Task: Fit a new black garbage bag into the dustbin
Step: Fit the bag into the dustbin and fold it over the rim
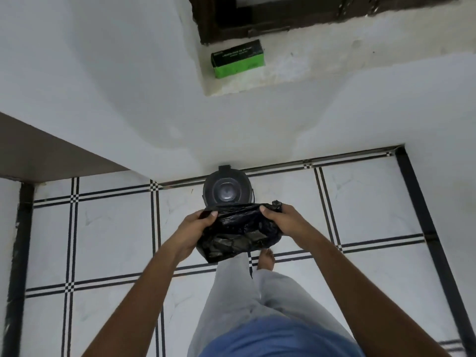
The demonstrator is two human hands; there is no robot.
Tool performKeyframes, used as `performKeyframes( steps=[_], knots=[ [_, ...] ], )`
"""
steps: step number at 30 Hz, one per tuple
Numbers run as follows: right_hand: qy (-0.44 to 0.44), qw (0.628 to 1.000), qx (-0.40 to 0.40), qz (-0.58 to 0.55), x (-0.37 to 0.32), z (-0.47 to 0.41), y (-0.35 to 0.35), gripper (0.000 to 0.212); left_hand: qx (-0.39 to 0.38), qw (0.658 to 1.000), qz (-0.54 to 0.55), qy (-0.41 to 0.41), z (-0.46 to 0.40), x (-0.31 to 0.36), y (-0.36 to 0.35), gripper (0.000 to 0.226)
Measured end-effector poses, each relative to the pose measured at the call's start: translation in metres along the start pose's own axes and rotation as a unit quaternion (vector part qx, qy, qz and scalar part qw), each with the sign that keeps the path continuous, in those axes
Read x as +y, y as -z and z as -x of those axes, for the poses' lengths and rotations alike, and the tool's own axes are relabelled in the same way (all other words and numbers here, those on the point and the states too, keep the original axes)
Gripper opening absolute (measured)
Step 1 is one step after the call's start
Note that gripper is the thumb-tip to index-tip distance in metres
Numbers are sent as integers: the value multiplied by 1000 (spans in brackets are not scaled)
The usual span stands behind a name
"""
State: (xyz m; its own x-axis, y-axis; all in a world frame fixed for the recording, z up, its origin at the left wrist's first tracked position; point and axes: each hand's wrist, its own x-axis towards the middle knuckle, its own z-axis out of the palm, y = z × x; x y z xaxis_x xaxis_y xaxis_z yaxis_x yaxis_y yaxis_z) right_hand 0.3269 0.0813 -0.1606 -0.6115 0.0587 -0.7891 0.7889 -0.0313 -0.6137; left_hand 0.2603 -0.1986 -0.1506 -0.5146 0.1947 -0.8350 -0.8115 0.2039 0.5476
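While the bag was held up in front of the body, these points could be noted:

Garbage bag point(239, 234): a thin, crumpled black film, held in the air near the wearer, above the floor and just on the near side of the dustbin. It was judged very light, limp and a little slippery, with no stiffness of its own.

Left hand point(198, 225): closed on the left end of the bag's upper edge, thumb pressed on top of the film.

Right hand point(280, 220): closed on the right end of the same edge, with a bunched knot of film gathered at the fingers point(265, 210).

Dustbin point(226, 190): a small round dark bin, standing on the tiled floor point(116, 228) against the far wall, seen from above with its mouth open and unlined.

Grip advice: the bag was best taken by the rim of its mouth, at two opposite points, so that it could be spread and folded over the bin's edge. Whether the mouth had been found could not be told.

Risk: the film was judged easy to tear if pulled hard.

Green box point(237, 59): lying on a far ledge, well apart.
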Motion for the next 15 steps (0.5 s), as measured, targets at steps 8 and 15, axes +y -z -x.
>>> performKeyframes(
  steps=[8,15],
  knots=[
    [-81,990,47,-106,38,-100,-51,36,38,996,58,62,-91,-40,-23,32],
    [-70,981,38,-176,81,-165,-78,34,51,993,98,38,-160,-81,-30,28]
  ],
)
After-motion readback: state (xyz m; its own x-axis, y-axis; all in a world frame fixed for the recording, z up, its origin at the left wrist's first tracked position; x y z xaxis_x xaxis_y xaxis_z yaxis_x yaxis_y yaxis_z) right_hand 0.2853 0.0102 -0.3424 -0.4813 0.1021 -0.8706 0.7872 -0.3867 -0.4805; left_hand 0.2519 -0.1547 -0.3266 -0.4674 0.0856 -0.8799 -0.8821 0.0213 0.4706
